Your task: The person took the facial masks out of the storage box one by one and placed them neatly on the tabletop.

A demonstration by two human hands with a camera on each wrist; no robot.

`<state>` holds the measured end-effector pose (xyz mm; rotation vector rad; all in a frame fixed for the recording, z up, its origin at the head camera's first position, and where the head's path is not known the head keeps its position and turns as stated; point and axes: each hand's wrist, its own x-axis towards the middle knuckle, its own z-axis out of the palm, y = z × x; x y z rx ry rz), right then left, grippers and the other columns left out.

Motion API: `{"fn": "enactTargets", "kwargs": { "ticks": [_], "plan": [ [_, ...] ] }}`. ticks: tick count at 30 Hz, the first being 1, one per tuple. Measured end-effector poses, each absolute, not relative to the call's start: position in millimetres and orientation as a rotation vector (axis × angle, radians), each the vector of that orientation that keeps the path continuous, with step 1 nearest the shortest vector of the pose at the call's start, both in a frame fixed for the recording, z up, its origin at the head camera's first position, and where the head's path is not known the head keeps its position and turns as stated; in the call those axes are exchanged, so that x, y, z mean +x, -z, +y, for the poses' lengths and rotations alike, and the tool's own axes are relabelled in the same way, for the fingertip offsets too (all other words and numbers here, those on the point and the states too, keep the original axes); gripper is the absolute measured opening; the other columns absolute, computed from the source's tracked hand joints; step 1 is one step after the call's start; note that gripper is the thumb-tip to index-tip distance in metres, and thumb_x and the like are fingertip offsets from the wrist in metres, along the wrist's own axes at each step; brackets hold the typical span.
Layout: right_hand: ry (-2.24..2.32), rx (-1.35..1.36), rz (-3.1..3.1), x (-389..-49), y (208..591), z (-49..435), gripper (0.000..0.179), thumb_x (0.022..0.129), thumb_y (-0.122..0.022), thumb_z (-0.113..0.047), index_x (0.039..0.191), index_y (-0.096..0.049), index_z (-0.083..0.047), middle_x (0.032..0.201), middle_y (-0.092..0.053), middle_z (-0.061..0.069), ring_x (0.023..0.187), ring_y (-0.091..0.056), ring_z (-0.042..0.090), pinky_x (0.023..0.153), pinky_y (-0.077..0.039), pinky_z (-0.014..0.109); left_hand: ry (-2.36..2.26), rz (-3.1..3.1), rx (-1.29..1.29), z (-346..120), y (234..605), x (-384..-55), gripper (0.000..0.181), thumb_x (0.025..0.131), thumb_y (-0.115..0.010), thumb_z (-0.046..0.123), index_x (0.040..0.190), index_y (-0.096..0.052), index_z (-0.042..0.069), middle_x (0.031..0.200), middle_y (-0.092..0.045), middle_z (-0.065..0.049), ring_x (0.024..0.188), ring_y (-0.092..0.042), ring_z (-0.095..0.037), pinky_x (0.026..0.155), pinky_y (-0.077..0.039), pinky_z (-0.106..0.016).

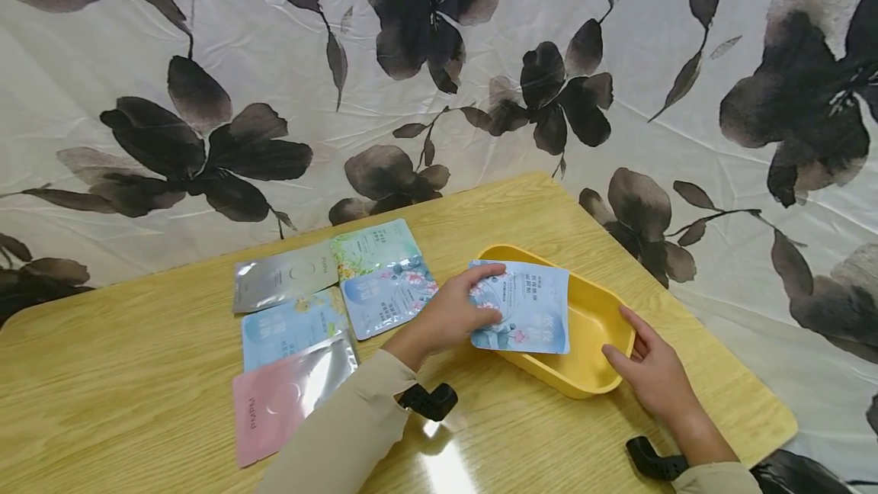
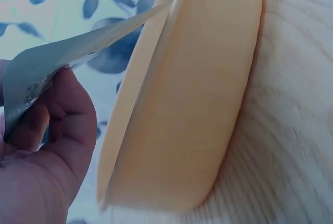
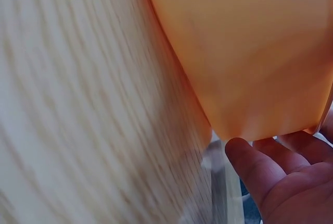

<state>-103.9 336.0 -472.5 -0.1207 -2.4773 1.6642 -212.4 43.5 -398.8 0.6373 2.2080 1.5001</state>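
Note:
My left hand (image 1: pixel 449 312) pinches a light blue sheet mask packet (image 1: pixel 538 307) with pink flowers and printed text by its left edge. It holds the packet over the left part of a yellow plastic basket (image 1: pixel 595 326). In the left wrist view, the packet (image 2: pixel 73 49) tilts above the basket's rim, thumb and curled fingers gripping its near end. At the basket's right end, my right hand (image 1: pixel 655 372) grips the rim. The right wrist view has its fingertips (image 3: pixel 240 151) against the basket's outer wall (image 3: pixel 250 62). The packet hides part of the basket's inside.
Several mask packets lie on the wooden table (image 1: pixel 123 372) to the left: a silver one (image 1: pixel 284 279), a green one (image 1: pixel 377 244), blue ones including a flowered one (image 1: pixel 387 297), and a pink one (image 1: pixel 270 406). A flower-patterned cloth (image 1: pixel 274 44) hangs behind the table.

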Motion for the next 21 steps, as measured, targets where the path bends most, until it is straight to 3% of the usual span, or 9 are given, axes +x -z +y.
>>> {"fn": "enactTargets", "kwargs": {
  "ticks": [7,14,18,21],
  "plan": [
    [-1.671,-0.153,-2.482,-105,472,334,0.074,0.097,-0.066,-0.01,0.155,-0.024,0.006,0.15,-0.034,0.036,0.109,-0.047,-0.014,0.08,-0.049,0.012,-1.674,2.161,0.549,8,406,-209,0.065,0.09,-0.069,0.0,0.149,-0.047,0.018,0.12,-0.061,-0.008,0.091,-0.062,-0.018,0.077,-0.051,-0.028],
    [-1.671,-0.158,-2.479,-110,474,331,0.075,0.098,-0.066,-0.012,0.156,-0.022,0.006,0.15,-0.034,0.035,0.109,-0.046,-0.016,0.081,-0.048,0.011,-1.732,2.244,0.441,-26,413,-202,0.066,0.089,-0.07,0.001,0.148,-0.048,0.02,0.121,-0.061,-0.008,0.094,-0.064,-0.018,0.077,-0.053,-0.03],
    [-1.647,-0.197,-2.509,-113,473,330,0.078,0.099,-0.066,-0.017,0.157,-0.019,0.003,0.152,-0.033,0.032,0.128,-0.049,0.013,0.082,-0.046,0.008,-1.762,2.279,0.371,-43,416,-194,0.067,0.089,-0.07,0.001,0.149,-0.047,0.019,0.117,-0.064,-0.009,0.091,-0.063,-0.02,0.078,-0.051,-0.031],
    [-1.645,-0.226,-2.523,-116,470,330,0.079,0.099,-0.065,-0.018,0.158,-0.016,0.002,0.154,-0.031,0.032,0.136,-0.04,0.037,0.082,-0.043,0.006,-1.789,2.284,0.29,-54,418,-190,0.068,0.089,-0.07,0.0,0.15,-0.047,0.018,0.116,-0.063,-0.01,0.091,-0.062,-0.019,0.077,-0.05,-0.03]
  ]
}}
